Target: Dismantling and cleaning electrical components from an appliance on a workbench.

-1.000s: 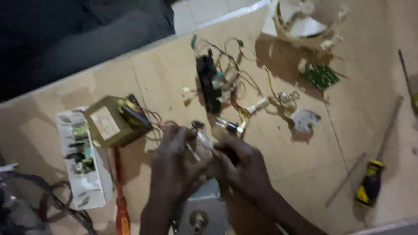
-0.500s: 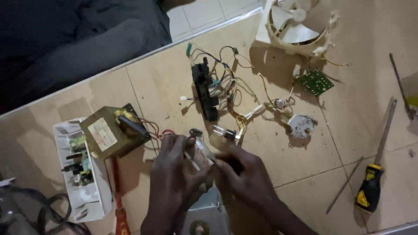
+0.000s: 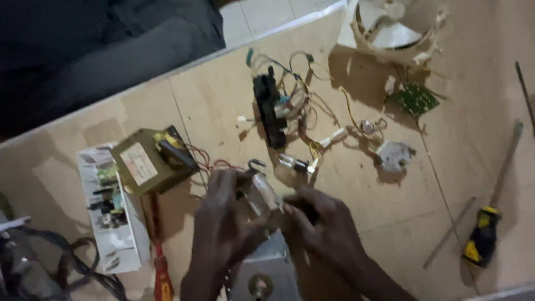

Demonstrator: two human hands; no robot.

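Moved since half a second back: both hands had slid a touch right and closed in tighter round the pale cylinder part, and the whole bench view had drifted a bit.
Left hand (image 3: pixel 223 223): was wrapped round the left side of the small pale cylindrical part (image 3: pixel 262 192), fingers curled, thumb side up, clearly grasping it.
Right hand (image 3: pixel 323 226): came in from the right, fingers bent onto the same part's lower end, pinching rather than flat.
Where the part sat: held just above the grey metal block (image 3: pixel 259 273) at the bottom edge, near the red wires (image 3: pixel 214 163) running to the yellow-brown transformer (image 3: pixel 147 161).
Doing it well: I'd reckon steady the body with one hand and work the end with the other, no yanking on those wires.
Pose: wrists low, forearms coming up from the bottom of view, hands nearly touching.
Nearby: black wiring bundle (image 3: pixel 270 111), yellow-handled screwdriver (image 3: pixel 482 242), red-handled screwdriver (image 3: pixel 161 276) on the wooden bench (image 3: pixel 362 234).
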